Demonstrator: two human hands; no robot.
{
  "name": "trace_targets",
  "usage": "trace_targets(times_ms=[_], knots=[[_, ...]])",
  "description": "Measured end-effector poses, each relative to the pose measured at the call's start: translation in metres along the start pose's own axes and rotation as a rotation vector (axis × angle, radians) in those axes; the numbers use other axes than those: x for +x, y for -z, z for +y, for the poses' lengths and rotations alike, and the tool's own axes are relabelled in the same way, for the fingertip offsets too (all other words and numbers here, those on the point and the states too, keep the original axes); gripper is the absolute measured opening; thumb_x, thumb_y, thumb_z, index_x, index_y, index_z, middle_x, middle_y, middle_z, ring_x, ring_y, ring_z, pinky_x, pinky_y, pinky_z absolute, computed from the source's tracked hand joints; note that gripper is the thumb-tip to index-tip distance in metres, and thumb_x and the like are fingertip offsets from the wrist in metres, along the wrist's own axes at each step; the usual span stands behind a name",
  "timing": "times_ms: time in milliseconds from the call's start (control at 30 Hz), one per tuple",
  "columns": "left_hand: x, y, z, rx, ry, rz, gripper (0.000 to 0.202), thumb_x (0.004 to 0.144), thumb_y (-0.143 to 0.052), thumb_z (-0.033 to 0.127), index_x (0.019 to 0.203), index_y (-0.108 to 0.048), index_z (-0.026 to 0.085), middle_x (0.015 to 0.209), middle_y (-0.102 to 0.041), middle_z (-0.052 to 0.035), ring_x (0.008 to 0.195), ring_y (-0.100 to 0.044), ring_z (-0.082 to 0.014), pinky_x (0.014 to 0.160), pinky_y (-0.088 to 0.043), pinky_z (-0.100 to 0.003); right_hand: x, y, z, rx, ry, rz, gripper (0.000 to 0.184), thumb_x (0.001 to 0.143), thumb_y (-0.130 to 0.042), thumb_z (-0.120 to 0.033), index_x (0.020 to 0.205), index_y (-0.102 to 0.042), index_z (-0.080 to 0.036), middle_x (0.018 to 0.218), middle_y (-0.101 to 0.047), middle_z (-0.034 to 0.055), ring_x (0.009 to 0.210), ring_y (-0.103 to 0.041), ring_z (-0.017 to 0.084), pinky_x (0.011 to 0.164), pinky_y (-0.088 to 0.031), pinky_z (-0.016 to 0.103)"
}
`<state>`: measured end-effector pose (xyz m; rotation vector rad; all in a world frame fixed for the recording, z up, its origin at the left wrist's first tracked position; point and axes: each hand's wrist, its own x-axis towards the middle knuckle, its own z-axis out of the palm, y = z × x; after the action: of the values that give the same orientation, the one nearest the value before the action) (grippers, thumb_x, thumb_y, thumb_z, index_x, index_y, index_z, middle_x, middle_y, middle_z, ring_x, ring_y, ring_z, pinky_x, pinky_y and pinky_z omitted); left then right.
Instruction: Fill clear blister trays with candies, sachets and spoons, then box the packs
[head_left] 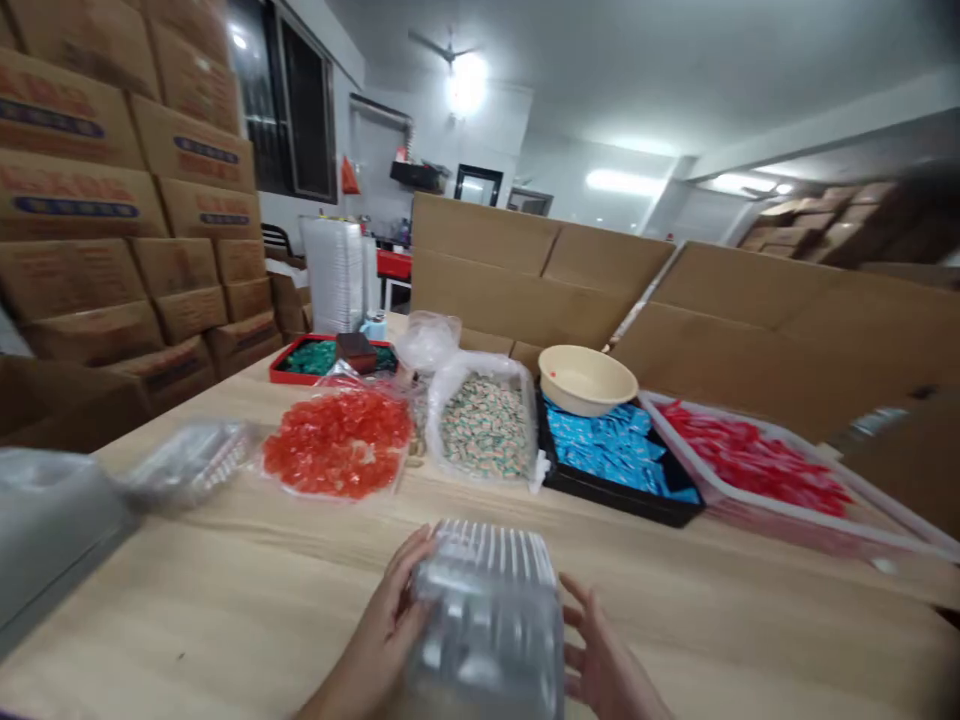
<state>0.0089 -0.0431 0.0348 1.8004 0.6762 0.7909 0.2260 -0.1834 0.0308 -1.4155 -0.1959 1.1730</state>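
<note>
In the head view, a stack of clear plastic trays is held low over the front middle of the table, its ribbed edges facing away from me. My left hand is closed on the stack's left side, the thumb across the near face and the fingers partly hidden behind it. My right hand is at the right side with its fingers spread, the tips close to or touching the trays; exact contact is blurred. Beyond the stack lie orange-red wrapped packets on a plastic bag and a clear bag of small patterned packets.
A black tray of blue packets supports a cream basin. At right stands a bin of red packets. More clear trays lie left, near a red tray with green packets. Cardboard borders the back.
</note>
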Motion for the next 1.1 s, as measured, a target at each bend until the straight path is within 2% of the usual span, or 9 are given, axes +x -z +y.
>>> trace_targets(times_ms=[133, 233, 333, 500, 633, 767, 933, 1033, 1100], knots=[[-0.009, -0.011, -0.013, 0.188, -0.012, -0.046, 0.043, 0.079, -0.039, 0.022, 0.122, -0.04, 0.027, 0.131, -0.038, -0.0028, 0.12, -0.033, -0.0191, 0.1, -0.026, -0.038, -0.006, 0.01, -0.01, -0.407, 0.302, -0.026, 0.037, 0.064, -0.055, -0.056, 0.071, -0.064, -0.021, 0.076, -0.059, 0.0058, 0.072, -0.053, 0.021, 0.065, -0.042, 0.033], [-0.001, -0.019, -0.018, 0.214, 0.072, 0.039, 0.048, 0.075, -0.038, 0.018, 0.123, -0.039, 0.022, 0.124, -0.047, -0.0036, 0.113, -0.043, -0.0184, 0.096, -0.034, -0.035, 0.001, 0.009, -0.03, -0.526, 0.506, -0.053, 0.028, 0.065, -0.059, -0.044, 0.053, -0.059, -0.019, 0.059, -0.055, 0.0025, 0.062, -0.049, 0.017, 0.06, -0.039, 0.028], [0.022, -0.03, -0.011, 0.239, 0.135, 0.097, 0.05, 0.072, -0.038, 0.016, 0.121, -0.041, 0.018, 0.116, -0.054, -0.0035, 0.107, -0.049, -0.0178, 0.093, -0.038, -0.034, 0.015, 0.004, -0.046, -0.394, 0.396, -0.2, 0.028, 0.061, -0.063, -0.042, 0.051, -0.051, -0.018, 0.048, -0.047, -0.0028, 0.046, -0.044, 0.011, 0.045, -0.035, 0.022], [0.071, -0.077, 0.014, 0.123, 0.09, -0.127, 0.047, 0.071, -0.042, 0.018, 0.118, -0.045, 0.018, 0.111, -0.058, -0.0024, 0.105, -0.051, -0.0172, 0.095, -0.035, -0.036, 0.018, 0.035, -0.035, 0.039, 0.039, -0.451, 0.034, 0.062, -0.064, -0.043, 0.059, -0.04, -0.019, 0.044, -0.043, -0.0081, 0.033, -0.039, 0.005, 0.035, -0.033, 0.017], [0.101, -0.128, 0.03, 0.006, 0.127, -0.228, 0.044, 0.067, -0.05, 0.022, 0.11, -0.053, 0.017, 0.107, -0.06, -0.0028, 0.101, -0.053, -0.0212, 0.091, -0.038, -0.039, 0.008, 0.078, -0.021, 0.289, 0.072, -0.419, 0.037, 0.062, -0.066, -0.041, 0.059, -0.037, -0.018, 0.045, -0.046, -0.0074, 0.034, -0.046, 0.006, 0.035, -0.035, 0.017], [0.123, -0.141, 0.038, 0.109, 0.129, -0.346, 0.047, 0.068, -0.049, 0.027, 0.113, -0.051, 0.016, 0.097, -0.065, -0.0032, 0.094, -0.056, -0.0227, 0.086, -0.041, -0.04, 0.005, 0.1, -0.026, 0.34, 0.125, -0.363, 0.036, 0.061, -0.066, -0.041, 0.06, -0.038, -0.018, 0.046, -0.048, -0.0069, 0.036, -0.047, 0.006, 0.036, -0.037, 0.017], [0.1, -0.145, 0.071, 0.651, -0.062, -0.138, 0.048, 0.077, -0.038, 0.035, 0.121, -0.042, 0.017, 0.124, -0.046, -0.0087, 0.116, -0.038, -0.0234, 0.096, -0.028, -0.043, 0.016, 0.09, -0.04, -0.001, 0.162, -0.239, 0.025, 0.062, -0.06, -0.037, 0.06, -0.042, -0.019, 0.037, -0.046, -0.0087, 0.028, -0.043, 0.007, 0.029, -0.034, 0.018], [0.07, -0.179, 0.092, 0.925, -0.151, -0.197, 0.055, 0.071, -0.046, 0.046, 0.123, -0.039, 0.028, 0.134, -0.031, -0.0063, 0.123, -0.021, -0.0317, 0.096, -0.018, -0.055, 0.022, 0.083, -0.042, -0.108, 0.225, -0.196, 0.024, 0.058, -0.059, -0.036, 0.051, -0.042, -0.02, 0.032, -0.04, -0.0106, 0.022, -0.034, 0.005, 0.024, -0.024, 0.015], [0.06, -0.202, 0.099, 1.048, -0.155, -0.271, 0.055, 0.071, -0.045, 0.049, 0.123, -0.037, 0.032, 0.134, -0.03, -0.0058, 0.124, -0.018, -0.0336, 0.093, -0.016, -0.058, 0.021, 0.099, -0.043, -0.071, 0.259, -0.15, 0.027, 0.056, -0.059, -0.038, 0.049, -0.041, -0.02, 0.031, -0.036, -0.0108, 0.022, -0.029, 0.004, 0.025, -0.02, 0.015]])
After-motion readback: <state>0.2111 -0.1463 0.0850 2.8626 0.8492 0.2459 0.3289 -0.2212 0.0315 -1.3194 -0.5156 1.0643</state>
